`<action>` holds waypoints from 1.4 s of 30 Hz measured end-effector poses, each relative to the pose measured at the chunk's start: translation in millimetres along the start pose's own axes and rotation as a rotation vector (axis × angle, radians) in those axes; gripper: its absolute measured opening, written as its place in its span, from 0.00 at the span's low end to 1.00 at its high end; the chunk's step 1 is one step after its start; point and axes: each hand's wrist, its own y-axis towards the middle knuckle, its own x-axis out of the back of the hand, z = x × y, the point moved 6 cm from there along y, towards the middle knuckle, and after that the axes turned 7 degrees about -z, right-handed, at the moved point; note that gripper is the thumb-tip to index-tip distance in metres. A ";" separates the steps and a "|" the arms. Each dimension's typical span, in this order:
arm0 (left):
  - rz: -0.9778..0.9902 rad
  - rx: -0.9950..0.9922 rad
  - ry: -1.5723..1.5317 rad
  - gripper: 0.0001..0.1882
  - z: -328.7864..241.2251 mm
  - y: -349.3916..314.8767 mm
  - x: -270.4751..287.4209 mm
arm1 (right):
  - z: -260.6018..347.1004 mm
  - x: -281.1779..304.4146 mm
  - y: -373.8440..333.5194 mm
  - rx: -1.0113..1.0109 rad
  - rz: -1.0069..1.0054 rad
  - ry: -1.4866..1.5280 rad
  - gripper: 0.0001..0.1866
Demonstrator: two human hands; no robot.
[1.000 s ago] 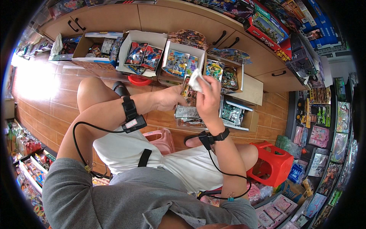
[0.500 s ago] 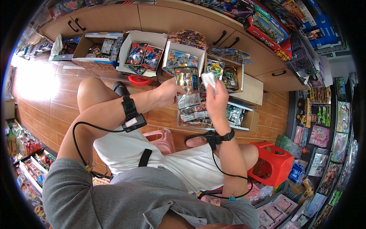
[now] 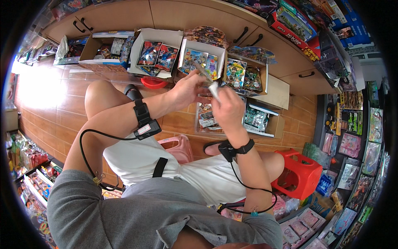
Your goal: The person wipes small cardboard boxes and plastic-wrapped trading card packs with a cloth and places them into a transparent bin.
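My left hand (image 3: 187,90) is closed on a small toy packet (image 3: 202,71), which is tilted so that I see it nearly edge-on. My right hand (image 3: 229,107) grips a small crumpled white wipe (image 3: 214,89) and holds it against the packet's near edge; whether it is tissue or cloth I cannot tell. Both hands are close together above the open boxes. Just beyond them stands a white box (image 3: 182,66) of toy packets. Below them, a clear bin (image 3: 196,124) with more packets is partly hidden by my right hand.
Another white box (image 3: 133,62) and a cardboard box (image 3: 89,54) stand to the left, a packet-filled carton (image 3: 264,83) to the right. Wooden cabinets (image 3: 186,16) rise behind. A pink stool (image 3: 184,149) and a red stool (image 3: 302,182) are near my legs. Shelves of packaged toys line the right.
The packet has turned from facing me to nearly edge-on and risen slightly. My right hand has come down and left, bringing the white wipe onto the packet.
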 end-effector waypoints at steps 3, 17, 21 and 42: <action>0.072 -0.024 -0.017 0.35 -2.0 3.3 1.1 | -64.5 3.1 -5.5 -0.384 -0.083 0.151 0.06; -0.049 0.099 0.207 0.29 5.3 11.0 18.0 | -248.5 -12.1 -74.4 -1.604 -0.430 0.788 0.14; -0.055 0.107 0.224 0.28 3.7 9.0 15.4 | -256.0 -2.7 -77.9 -1.368 -0.531 0.578 0.19; -0.069 0.150 0.228 0.22 12.9 12.2 23.5 | -218.0 -56.3 -16.6 -0.548 0.154 0.039 0.15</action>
